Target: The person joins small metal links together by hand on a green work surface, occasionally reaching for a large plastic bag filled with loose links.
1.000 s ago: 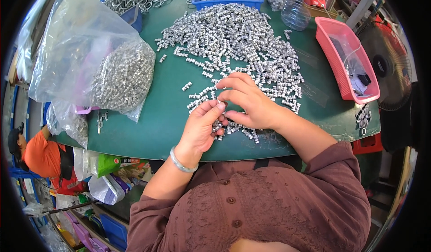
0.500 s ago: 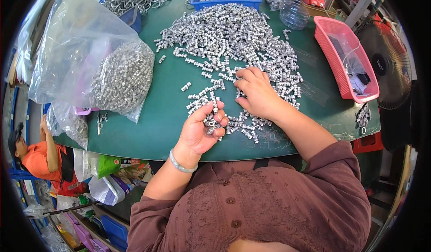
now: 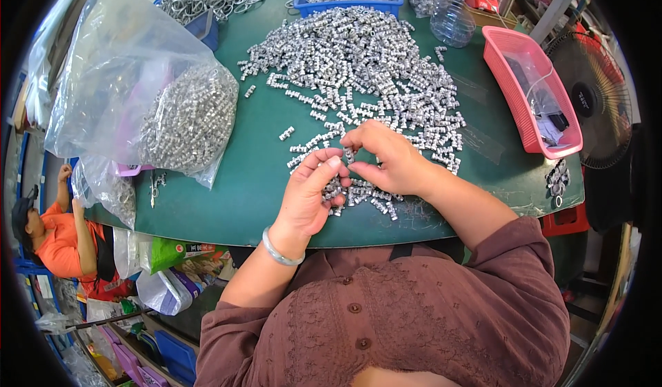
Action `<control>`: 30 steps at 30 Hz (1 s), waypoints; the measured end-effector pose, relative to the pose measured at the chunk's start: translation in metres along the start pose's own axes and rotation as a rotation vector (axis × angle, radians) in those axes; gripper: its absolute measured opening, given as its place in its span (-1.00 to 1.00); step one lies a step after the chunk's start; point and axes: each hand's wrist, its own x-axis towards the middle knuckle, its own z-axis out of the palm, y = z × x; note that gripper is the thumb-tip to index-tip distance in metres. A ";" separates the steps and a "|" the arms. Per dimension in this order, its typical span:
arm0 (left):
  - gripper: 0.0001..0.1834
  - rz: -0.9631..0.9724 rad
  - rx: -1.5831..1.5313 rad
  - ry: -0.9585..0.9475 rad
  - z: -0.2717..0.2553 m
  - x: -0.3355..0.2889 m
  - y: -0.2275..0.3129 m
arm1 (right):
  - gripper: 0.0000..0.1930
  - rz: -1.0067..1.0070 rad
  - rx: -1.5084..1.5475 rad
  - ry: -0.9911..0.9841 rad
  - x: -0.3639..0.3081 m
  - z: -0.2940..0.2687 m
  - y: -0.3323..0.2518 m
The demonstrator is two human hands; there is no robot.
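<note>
Above the near edge of the green table [image 3: 227,211], the person's two hands meet. The right hand [image 3: 363,154] pinches a small metal piece [image 3: 349,155] between thumb and bent forefinger, right beside the left fingertips. The piece stands nearly upright in view, its long axis running roughly from 12 to 6 o'clock. The left hand [image 3: 312,185] is curled, thumb tip against forefinger, around more metal pieces [image 3: 334,190]; how many is hidden.

From the hands, a heap of similar pieces [image 3: 352,56] spreads toward 12 o'clock, reaching a blue tray [image 3: 393,6]. One loose piece [image 3: 287,133] lies near 10 o'clock, its long axis pointing from 8 to 2. A clear bag [image 3: 189,118] of metal parts sits between 9 and 10, a pink basket [image 3: 507,104] between 2 and 3.
</note>
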 end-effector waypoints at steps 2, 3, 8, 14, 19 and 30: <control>-0.75 0.045 0.049 0.037 0.005 0.001 -0.004 | -0.55 0.002 0.043 0.016 -0.001 0.004 -0.003; -0.73 0.126 0.105 0.068 0.007 0.001 -0.005 | -0.55 0.001 0.044 0.015 -0.001 0.005 -0.004; -0.69 0.385 0.362 0.075 0.009 0.001 -0.011 | -0.45 -0.001 0.017 0.009 -0.001 0.005 -0.006; -0.79 0.317 0.394 0.113 0.010 0.003 -0.006 | -0.44 0.020 0.000 -0.055 -0.001 0.001 -0.003; -0.91 0.010 -0.183 0.006 -0.008 0.009 0.000 | -0.62 0.140 -0.590 -0.101 -0.003 -0.014 0.009; -0.89 -0.143 -0.426 -0.094 -0.013 0.009 0.001 | -0.78 0.284 -0.594 -0.206 -0.004 -0.013 0.009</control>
